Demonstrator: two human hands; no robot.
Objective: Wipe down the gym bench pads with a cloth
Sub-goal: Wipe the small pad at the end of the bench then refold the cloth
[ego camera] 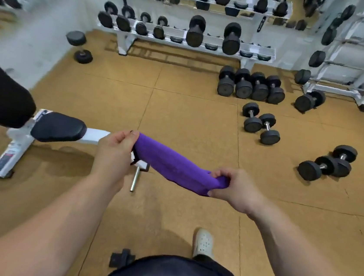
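Tan gym floor (190,116), dumbbells (261,126) scattered. My left hand (112,152) and right hand (236,189) each pinch an end of the purple cloth (173,164), near the black seat pad (58,127).

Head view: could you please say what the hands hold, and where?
A purple cloth, stretched between them: left hand pinches one end, right hand grips the other end.
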